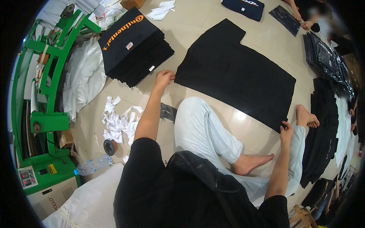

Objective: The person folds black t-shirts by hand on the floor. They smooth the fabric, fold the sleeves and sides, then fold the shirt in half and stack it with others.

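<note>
A black fabric garment (233, 71), seemingly a T-shirt, lies flat on the tiled floor in front of my crossed legs. With thumb and fingers my left hand (165, 79) grips its near left corner. My right hand (286, 133) pinches the near right corner, close to my bare foot (306, 116). The garment's long near edge runs straight between both hands. Left of it stands a tall stack of folded black garments (139, 48); the top one bears orange lettering and a small white tag.
White fabric scraps (118, 122), a tape roll (110, 147) and a plastic bottle (94, 165) lie at left beside a green machine (50, 119). Bagged garments (328, 59) are piled at right. A co-worker's hands (302, 21) hold a dark packet (285, 20) at top right.
</note>
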`<move>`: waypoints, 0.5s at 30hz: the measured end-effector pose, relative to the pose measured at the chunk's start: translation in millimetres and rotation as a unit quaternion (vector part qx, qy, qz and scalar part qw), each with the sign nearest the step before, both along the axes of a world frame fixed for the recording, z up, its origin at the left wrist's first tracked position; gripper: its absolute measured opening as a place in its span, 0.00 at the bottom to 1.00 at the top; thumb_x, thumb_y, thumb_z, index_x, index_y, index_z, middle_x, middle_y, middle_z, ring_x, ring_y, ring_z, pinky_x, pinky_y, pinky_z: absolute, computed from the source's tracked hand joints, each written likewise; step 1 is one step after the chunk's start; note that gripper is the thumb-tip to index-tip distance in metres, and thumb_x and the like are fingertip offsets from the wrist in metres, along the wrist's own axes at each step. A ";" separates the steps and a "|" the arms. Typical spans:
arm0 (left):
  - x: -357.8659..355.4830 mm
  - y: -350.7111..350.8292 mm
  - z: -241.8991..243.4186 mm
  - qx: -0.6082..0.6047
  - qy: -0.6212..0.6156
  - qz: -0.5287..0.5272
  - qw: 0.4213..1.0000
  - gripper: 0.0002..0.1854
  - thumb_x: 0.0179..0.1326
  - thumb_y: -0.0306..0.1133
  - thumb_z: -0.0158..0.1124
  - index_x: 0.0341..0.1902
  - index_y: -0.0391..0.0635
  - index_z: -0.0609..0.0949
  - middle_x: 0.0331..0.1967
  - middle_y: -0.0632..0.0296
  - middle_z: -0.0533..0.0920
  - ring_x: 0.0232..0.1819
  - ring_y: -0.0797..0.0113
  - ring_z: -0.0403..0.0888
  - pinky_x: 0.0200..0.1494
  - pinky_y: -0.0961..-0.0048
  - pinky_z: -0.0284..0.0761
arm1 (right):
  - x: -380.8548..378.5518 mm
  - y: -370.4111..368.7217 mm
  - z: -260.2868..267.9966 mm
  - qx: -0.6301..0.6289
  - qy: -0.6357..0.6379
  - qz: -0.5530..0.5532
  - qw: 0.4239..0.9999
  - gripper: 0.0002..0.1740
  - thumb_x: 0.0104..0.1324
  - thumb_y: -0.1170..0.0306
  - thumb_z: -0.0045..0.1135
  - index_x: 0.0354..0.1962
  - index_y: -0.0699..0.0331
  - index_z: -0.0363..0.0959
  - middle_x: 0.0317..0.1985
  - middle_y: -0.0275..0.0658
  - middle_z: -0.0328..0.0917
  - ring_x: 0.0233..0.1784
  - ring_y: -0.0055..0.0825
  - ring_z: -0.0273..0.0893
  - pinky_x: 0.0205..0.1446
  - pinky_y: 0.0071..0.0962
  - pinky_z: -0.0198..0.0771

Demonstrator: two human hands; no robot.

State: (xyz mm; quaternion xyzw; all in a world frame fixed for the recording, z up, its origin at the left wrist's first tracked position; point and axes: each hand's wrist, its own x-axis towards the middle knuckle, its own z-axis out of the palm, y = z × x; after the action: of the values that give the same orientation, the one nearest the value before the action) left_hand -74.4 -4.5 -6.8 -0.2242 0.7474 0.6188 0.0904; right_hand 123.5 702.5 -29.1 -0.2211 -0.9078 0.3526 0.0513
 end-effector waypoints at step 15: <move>-15.1 -17.1 -55.7 -0.264 0.029 -0.154 0.952 0.22 0.60 0.43 0.80 0.39 0.31 0.88 0.31 0.55 0.89 0.32 0.68 0.84 0.40 0.68 0.79 | 17.0 -21.2 13.3 0.048 -0.005 0.033 0.998 0.33 0.61 0.85 0.59 0.65 0.60 0.76 0.67 0.55 0.73 0.73 0.52 0.69 0.78 0.40 0.64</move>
State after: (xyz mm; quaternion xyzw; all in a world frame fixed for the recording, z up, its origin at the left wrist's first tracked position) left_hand -89.5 -21.6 -62.5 -0.1038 0.9119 0.3841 0.1005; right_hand 140.4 681.4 -15.8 -0.1900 -0.9309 0.3088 0.0453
